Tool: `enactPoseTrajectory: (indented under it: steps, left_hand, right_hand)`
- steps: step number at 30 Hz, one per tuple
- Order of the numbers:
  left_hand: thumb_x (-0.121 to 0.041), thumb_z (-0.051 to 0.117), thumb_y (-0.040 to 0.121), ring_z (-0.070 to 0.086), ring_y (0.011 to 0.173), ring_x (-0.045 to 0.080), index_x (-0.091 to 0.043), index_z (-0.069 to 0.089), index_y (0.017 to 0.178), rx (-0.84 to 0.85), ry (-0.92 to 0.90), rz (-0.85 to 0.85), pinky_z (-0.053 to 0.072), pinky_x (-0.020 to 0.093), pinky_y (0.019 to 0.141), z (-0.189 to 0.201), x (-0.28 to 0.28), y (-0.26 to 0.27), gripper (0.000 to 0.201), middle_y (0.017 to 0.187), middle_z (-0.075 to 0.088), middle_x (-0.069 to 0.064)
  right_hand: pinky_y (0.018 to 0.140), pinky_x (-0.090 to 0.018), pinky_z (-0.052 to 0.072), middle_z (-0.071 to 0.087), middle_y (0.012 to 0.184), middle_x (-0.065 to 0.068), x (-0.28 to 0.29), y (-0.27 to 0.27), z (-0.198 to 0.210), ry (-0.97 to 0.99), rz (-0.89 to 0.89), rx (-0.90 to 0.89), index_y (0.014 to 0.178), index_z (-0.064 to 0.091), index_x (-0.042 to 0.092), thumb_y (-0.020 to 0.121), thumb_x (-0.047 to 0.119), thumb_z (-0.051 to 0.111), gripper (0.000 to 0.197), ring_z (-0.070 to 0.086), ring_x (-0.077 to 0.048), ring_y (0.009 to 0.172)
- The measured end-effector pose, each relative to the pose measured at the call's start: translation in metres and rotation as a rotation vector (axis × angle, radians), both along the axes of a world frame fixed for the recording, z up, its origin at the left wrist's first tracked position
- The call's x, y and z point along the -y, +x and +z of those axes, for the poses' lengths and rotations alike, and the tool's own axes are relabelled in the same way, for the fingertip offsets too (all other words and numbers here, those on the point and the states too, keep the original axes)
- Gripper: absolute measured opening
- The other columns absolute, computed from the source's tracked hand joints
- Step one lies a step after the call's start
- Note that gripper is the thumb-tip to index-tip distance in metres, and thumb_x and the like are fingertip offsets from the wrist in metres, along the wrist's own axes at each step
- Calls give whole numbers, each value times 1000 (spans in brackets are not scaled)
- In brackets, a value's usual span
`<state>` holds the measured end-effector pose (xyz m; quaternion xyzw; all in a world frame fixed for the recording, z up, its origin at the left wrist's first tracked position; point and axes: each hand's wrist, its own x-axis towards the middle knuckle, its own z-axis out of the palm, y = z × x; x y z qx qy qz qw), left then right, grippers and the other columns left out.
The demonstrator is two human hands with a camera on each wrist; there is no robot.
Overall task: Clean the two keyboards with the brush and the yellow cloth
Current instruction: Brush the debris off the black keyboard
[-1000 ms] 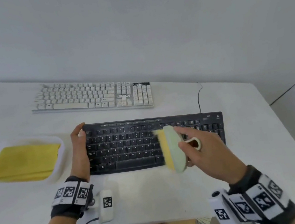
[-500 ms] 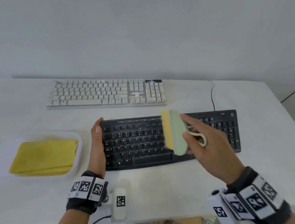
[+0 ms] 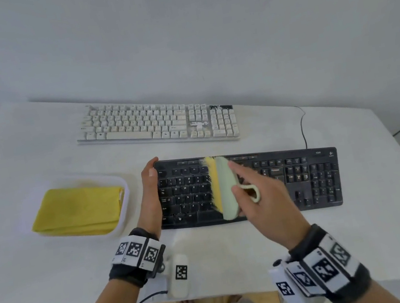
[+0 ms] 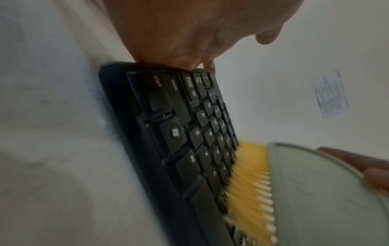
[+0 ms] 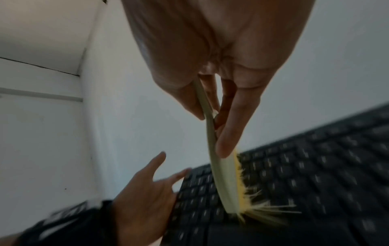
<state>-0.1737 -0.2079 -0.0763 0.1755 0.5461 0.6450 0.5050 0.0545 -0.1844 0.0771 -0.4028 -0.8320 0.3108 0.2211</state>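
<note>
Bare tabletop (image 3: 238,251) lies on your near side of the black full-size keyboard (image 3: 305,180), between its front edge and the table's front edge, and there is more white surface to the right of its number pad. On the left it is tighter: the white shallow tray (image 3: 126,212) sits just beside your left hand (image 3: 152,199), with the folded yellow cloth (image 3: 78,211) lying inside it. The white keyboard with cream keys (image 3: 156,124) lies farther back, near the wall, apart from the black one and with a strip of table between them.

Your right hand (image 3: 266,201) holds the pale green flat-backed brush with yellow bristles (image 3: 225,189) over the letter keys, left of the keyboard's middle. The brush stands on edge (bristles turned toward your left hand), and the bristle tips touch the keys, splaying out in the right wrist view. The thumb lies on one face of the green body and a long finger (image 5: 228,141) presses the other, so the body is pinched between them; its small loop handle shows beside your knuckles.

Your left hand is set against the keyboard's left end, fingers fairly straight along the edge, the fingertip reaching the far corner. The palm touches the black casing in the left wrist view; it is bracing, not wrapping round it.
</note>
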Motion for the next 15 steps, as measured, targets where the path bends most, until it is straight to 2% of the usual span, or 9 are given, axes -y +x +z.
enactPoseTrajectory:
  steps: [2,4,6,7,9,10,11,13,15]
  left_hand:
    - [-88,48,86,59,132,37,-29,52,148,37,-10,-5,46,62,110,-1,-2,1,86,142,62,14]
    - [-86,45,89,61,130,37,-33,52,146,16,6,15,47,63,108,1,-1,2,79,142,61,16]
    - [-82,40,92,60,130,36,-40,49,144,-28,39,35,48,59,107,6,1,5,67,142,60,15]
    - [-82,40,92,60,131,36,-40,48,144,-30,43,33,48,59,108,6,1,5,67,142,60,15]
    - [-85,40,91,59,132,35,-38,49,146,-14,43,13,45,60,111,6,2,4,73,143,60,14]
    - [-86,41,90,59,133,34,-36,49,147,-8,36,7,44,61,112,6,1,3,76,144,60,13]
    - [-87,43,89,58,133,34,-35,50,147,-1,30,-2,43,61,113,5,0,2,79,144,60,13]
    - [-88,45,88,59,132,37,-31,51,147,24,20,-27,43,62,113,2,-1,1,82,144,59,16]
    - [-87,46,88,60,131,38,-30,52,146,13,2,-20,44,62,113,1,-1,2,81,142,60,17]
  right_hand:
    - [84,-24,56,60,125,10,7,3,-4,-110,55,113,145,42,22,99,21,51,47,56,12,80]
    - [75,-28,59,59,117,15,7,10,8,-252,121,198,142,46,29,99,22,50,43,60,7,78]
    - [65,-25,59,61,118,12,1,13,22,-296,145,185,140,47,31,99,22,51,43,65,-1,78]
    - [66,-26,60,63,120,8,-3,13,25,-239,106,141,141,46,30,98,22,52,44,67,-4,80]
    - [79,-31,59,61,130,2,-6,5,22,-68,-5,19,144,42,25,98,23,52,48,68,-8,94]
    - [83,-31,58,57,135,2,-2,-1,16,-11,-17,-16,146,40,23,98,23,52,49,67,-10,101]
    - [82,-28,58,54,137,4,5,-7,8,9,0,-10,147,37,22,98,21,51,50,66,-9,101]
    - [72,-23,58,60,129,5,19,-10,-5,-49,67,75,147,34,23,99,19,50,51,66,-8,81]
    - [68,-28,58,63,119,9,25,-4,-4,-176,128,166,146,40,26,99,21,50,48,64,-12,74]
